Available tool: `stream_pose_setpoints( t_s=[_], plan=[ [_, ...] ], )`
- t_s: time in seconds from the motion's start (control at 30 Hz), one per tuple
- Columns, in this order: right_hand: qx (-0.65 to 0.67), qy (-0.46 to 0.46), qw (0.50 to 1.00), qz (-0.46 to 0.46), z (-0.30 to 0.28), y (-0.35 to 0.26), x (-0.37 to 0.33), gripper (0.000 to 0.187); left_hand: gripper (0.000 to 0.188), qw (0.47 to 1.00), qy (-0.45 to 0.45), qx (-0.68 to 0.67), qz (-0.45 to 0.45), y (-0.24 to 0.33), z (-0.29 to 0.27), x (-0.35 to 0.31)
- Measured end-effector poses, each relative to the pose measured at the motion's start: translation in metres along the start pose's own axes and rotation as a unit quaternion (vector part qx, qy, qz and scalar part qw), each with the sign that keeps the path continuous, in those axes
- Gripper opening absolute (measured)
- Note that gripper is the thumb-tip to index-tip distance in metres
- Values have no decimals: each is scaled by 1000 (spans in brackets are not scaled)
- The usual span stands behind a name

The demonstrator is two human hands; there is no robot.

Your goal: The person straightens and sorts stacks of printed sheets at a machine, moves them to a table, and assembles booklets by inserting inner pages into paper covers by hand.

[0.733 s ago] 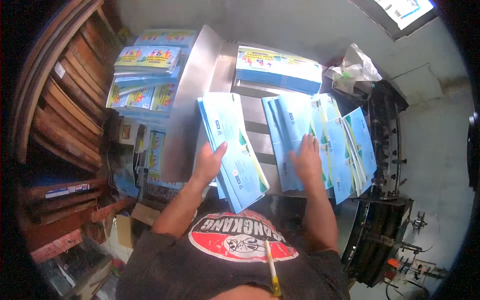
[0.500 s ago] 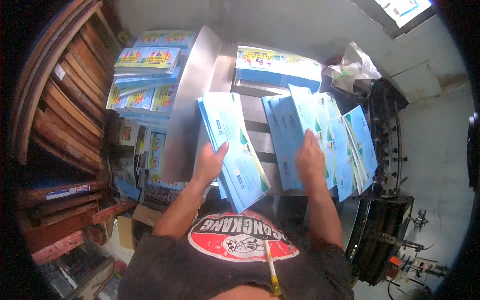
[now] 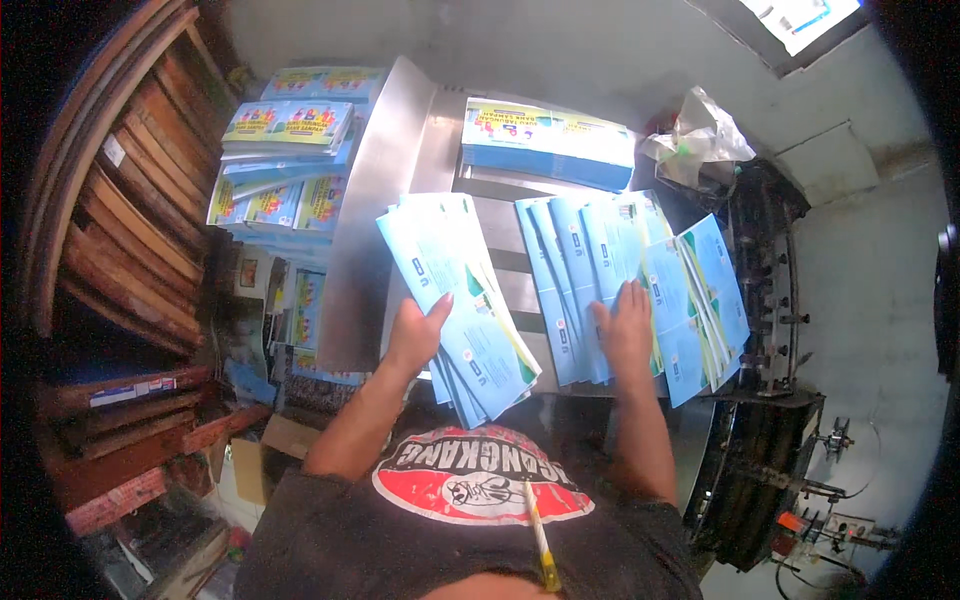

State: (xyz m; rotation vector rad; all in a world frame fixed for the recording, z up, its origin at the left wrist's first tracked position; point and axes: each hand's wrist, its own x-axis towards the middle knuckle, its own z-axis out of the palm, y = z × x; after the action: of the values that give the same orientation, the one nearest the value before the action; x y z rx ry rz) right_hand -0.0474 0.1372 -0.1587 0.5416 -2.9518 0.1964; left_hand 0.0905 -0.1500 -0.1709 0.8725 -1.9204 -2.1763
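Note:
My left hand [image 3: 416, 335] grips a small bundle of long light-blue printed sheets [image 3: 465, 295], thumb on top and the fingers hidden underneath. The bundle's edges are slightly fanned, and it is held tilted over the near left of the metal table. On the right, my right hand [image 3: 627, 325] lies on a row of overlapping blue sheets [image 3: 572, 290], fingers stretched out and thumb apart. More blue sheets with green edges [image 3: 715, 290] lie spread beside it, further right.
A neat stack of yellow-and-blue printed sheets [image 3: 548, 150] stands at the table's back, beside a crumpled clear plastic bag [image 3: 705, 140]. Upright sheet metal [image 3: 370, 210] separates the table from tall piles of booklets [image 3: 285, 125] at left. Dark machinery [image 3: 765, 470] stands at right.
My right hand has come down and slightly nearer, and the sheet it was lifting now lies among the others. The bundle in my left hand looks more fanned out.

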Motion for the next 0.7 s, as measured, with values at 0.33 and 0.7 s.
stream_pose_setpoints(
  t_s=[0.33, 0.7],
  plan=[
    [125, 71, 989, -44, -68, -66, 17, 29, 34, 1000, 10, 19, 15, -4, -3, 1],
    [234, -6, 968, -88, -88, -120, 6, 34, 29, 999, 5, -21, 40, -8, -1, 0]
  ],
)
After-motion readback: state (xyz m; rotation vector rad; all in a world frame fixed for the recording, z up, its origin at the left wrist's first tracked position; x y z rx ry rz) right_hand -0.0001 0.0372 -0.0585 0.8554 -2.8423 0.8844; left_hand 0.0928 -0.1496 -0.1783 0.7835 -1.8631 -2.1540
